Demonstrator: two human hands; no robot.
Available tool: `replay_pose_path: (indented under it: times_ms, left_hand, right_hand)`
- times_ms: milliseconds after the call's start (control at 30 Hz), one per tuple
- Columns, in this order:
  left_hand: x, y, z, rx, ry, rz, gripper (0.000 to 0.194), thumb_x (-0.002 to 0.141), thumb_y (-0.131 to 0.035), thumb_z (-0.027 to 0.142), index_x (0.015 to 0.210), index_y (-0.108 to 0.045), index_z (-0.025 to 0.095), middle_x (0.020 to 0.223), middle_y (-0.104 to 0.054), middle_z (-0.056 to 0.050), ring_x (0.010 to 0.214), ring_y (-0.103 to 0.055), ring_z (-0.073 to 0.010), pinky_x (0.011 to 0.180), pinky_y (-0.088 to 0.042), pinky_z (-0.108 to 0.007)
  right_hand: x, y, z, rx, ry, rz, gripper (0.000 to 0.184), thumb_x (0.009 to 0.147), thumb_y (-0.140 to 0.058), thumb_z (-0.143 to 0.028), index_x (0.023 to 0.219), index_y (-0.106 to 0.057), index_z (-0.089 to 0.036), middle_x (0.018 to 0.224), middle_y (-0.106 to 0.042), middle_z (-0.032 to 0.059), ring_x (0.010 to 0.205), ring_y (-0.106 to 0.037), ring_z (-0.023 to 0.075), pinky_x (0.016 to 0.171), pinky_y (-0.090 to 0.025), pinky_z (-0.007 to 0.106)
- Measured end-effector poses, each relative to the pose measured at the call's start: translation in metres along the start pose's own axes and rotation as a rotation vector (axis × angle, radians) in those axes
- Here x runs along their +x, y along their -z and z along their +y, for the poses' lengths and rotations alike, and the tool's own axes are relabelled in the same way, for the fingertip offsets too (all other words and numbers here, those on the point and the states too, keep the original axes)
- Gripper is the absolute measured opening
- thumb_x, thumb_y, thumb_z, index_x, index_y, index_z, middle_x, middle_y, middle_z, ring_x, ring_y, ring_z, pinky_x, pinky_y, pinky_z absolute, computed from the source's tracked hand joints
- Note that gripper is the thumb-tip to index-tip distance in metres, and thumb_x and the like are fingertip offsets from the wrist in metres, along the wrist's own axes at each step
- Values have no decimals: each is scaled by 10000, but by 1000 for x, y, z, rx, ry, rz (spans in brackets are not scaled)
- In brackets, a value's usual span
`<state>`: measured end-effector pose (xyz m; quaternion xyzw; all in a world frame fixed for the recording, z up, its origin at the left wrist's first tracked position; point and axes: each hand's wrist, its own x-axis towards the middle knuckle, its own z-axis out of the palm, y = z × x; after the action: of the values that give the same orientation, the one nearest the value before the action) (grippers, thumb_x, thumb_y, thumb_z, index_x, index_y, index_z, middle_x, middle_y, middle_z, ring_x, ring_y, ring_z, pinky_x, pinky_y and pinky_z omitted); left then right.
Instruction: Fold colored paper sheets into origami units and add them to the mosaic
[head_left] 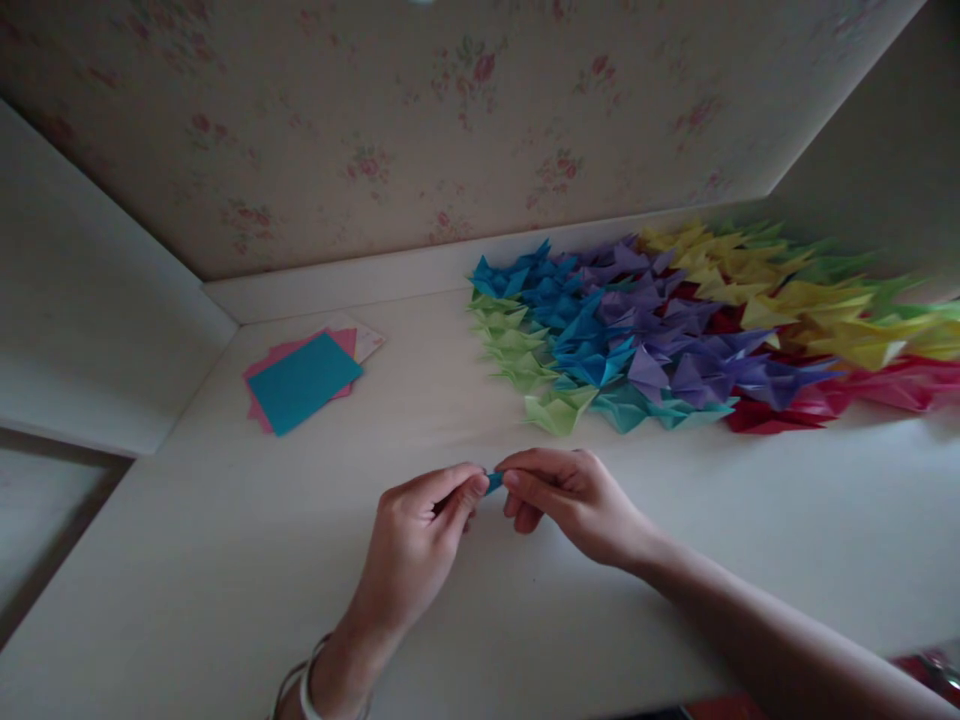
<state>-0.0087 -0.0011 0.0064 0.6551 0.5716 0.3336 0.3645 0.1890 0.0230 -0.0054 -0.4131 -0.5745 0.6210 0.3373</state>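
Observation:
Between my two hands is a small folded piece of blue paper [493,483], mostly hidden by the fingers. My left hand [424,530] pinches its left end between thumb and forefinger. At the other end, the thumb and forefinger of my right hand [566,500] are closed on the same paper. Both hands are just above the white table [480,640]. Behind them to the right lie rows of folded paper cranes in blue [596,350], purple [705,370], light green [559,408], yellow [825,315] and red [795,405].
At the back left, a stack of square paper sheets [304,382] has a blue one on top and pink ones beneath. A white panel [97,290] stands along the left side. The wall [480,140] behind has a floral pattern.

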Motion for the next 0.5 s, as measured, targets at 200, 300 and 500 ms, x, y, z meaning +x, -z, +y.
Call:
replay_pose_path:
  times_ms: [200, 300, 500]
  left_hand:
    - [1, -2, -2, -228, 88, 7, 281, 936, -618, 395, 1098, -753, 210, 894, -773, -44, 724, -707, -157, 625, -590, -211]
    - [1, -3, -2, -296, 123, 36, 331, 918, -649, 375, 1193, -695, 195, 924, -774, -50, 771, -725, -173, 649, -608, -229]
    - [2, -1, 0, -264, 185, -10, 440, 927, -611, 443, 1261, -628, 158, 867, -768, -60, 719, -722, -180, 625, -592, -245]
  right_hand:
    - [2, -2, 4, 103, 73, 48, 230, 903, -678, -374, 1000, -741, -174, 871, -755, 66, 818, -715, 184, 746, -570, 302]
    - [3, -4, 6, 128, 80, 45, 268, 917, -655, -347, 1131, -670, -185, 844, -747, 48, 800, -708, 180, 752, -567, 314]
    - [2, -3, 6, -98, 71, 36, 179, 943, -589, -292, 993, -717, -177, 845, -748, 60, 811, -697, 192, 736, -541, 302]
